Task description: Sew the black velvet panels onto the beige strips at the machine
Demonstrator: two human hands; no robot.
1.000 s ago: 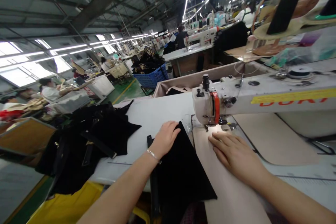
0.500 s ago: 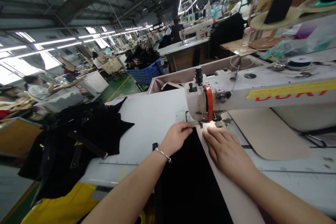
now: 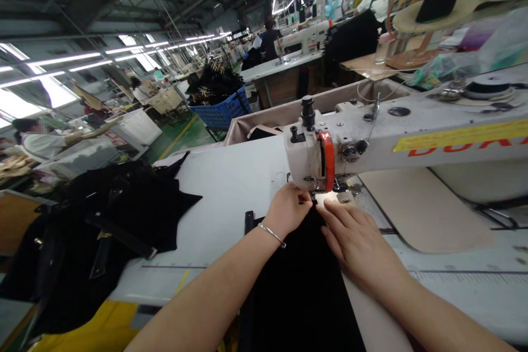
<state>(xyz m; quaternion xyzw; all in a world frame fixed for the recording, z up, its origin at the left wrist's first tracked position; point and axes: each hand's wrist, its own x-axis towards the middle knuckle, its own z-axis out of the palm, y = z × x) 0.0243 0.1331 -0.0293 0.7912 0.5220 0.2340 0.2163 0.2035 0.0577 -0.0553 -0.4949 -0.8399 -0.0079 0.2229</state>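
My left hand (image 3: 287, 210) lies curled on the top corner of a black fabric piece (image 3: 301, 286), right below the needle area of a white sewing machine (image 3: 371, 140). My right hand (image 3: 357, 242) lies flat, fingers stretched, on the right edge of the same black piece where it meets a beige fabric strip (image 3: 371, 313). Both hands' fingertips nearly meet under the machine head, beside the lit needle plate (image 3: 330, 198). A thin bracelet sits on my left wrist.
A heap of black garments with straps (image 3: 111, 214) lies at the left of the white table (image 3: 231, 176). A yellow bin (image 3: 94, 330) shows below the table's front edge. Behind are a blue crate of dark goods (image 3: 220, 107), other sewing stations and seated workers.
Both hands have slid the black fabric forward and right until its top corner sits under the machine head. The black piece now covers more of the beige strip.
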